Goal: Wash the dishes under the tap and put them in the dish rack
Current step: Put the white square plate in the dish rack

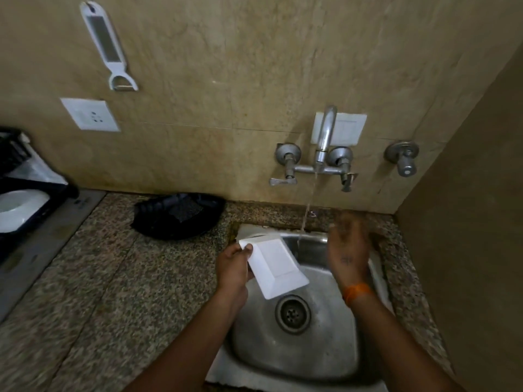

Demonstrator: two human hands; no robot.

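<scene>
My left hand (235, 267) grips a white square dish (276, 264) by its left rim, bottom side up, over the left part of the steel sink (325, 343). My right hand (348, 244) hovers above the sink's back right with fingers spread and blurred, holding nothing. Water runs from the wall tap (324, 137) into the back of the sink, between the dish and my right hand. The black dish rack (25, 199) stands at the far left edge with a white dish (17, 210) in it.
A black tray with a dark scrubber (178, 216) lies on the granite counter (113, 278) behind the sink's left. A white peeler (106, 43) and a socket (90, 114) are on the wall. A side wall closes off the right.
</scene>
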